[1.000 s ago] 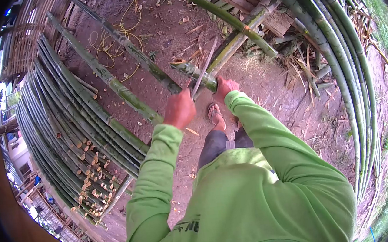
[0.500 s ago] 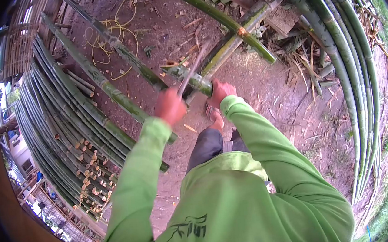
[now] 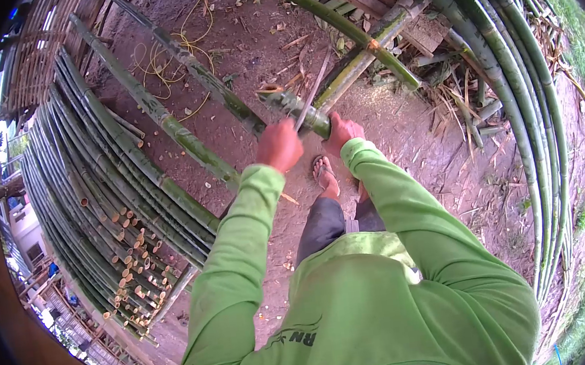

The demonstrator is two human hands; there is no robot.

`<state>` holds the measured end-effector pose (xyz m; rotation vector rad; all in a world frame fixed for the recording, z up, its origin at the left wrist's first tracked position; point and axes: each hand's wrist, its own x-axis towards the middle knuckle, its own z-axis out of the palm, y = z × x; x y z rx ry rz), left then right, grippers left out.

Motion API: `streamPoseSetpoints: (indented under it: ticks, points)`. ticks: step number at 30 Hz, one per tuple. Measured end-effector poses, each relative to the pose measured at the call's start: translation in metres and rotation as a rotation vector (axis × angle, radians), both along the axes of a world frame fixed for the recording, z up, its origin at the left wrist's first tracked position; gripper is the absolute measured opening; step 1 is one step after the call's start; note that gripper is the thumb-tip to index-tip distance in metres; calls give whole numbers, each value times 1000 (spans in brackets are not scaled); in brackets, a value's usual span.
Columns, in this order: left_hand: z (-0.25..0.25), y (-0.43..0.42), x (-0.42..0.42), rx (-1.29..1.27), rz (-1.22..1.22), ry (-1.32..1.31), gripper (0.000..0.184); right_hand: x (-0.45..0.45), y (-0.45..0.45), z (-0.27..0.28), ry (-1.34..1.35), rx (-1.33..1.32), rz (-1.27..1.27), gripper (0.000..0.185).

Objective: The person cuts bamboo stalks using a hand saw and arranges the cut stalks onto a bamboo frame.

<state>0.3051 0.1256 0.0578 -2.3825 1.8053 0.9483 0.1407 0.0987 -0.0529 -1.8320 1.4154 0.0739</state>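
My left hand (image 3: 280, 146) is closed round the handle of a hand saw (image 3: 315, 90). Its long, narrow, pale blade slants up and right across a short green bamboo piece (image 3: 286, 103); the teeth are too small to make out. My right hand (image 3: 342, 133) is wrapped round the near right end of that piece, close beside the blade. The bamboo piece rests across a thicker pole support (image 3: 349, 78), its open cut end facing away to the upper left.
Long bamboo poles (image 3: 182, 133) lie at the left, beside a large stack of cut poles (image 3: 105, 179). More poles (image 3: 531, 103) curve along the right. A crossing pole (image 3: 333, 20) lies over the support. A yellow cord (image 3: 154, 65) and bamboo scraps (image 3: 468, 106) litter the dirt.
My left hand and the saw have shifted up and right, the hand now closer to the bamboo piece. My right hand still grips the bamboo. The whole view has shifted slightly.
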Motion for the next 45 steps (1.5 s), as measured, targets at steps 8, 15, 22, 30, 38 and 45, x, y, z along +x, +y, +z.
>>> streamPoseSetpoints:
  ticks: [8,15,22,30,38,45]
  points:
    - [29,-53,-38,155,38,-20,17,5,-2,3,105,32,-32,46]
    - [42,11,-5,-100,-150,13,11,-3,-10,1,80,25,10,48]
    - [178,148,7,-40,-27,-18,12,-1,3,8,80,85,20,52]
    - [86,88,25,-146,-17,-17,10,-2,-16,-10,48,164,49,50]
    - [-37,25,28,-170,-15,36,16,-1,-12,8,8,108,57,47]
    - [-53,34,45,-230,-91,75,13,2,-4,-2,21,73,56,54]
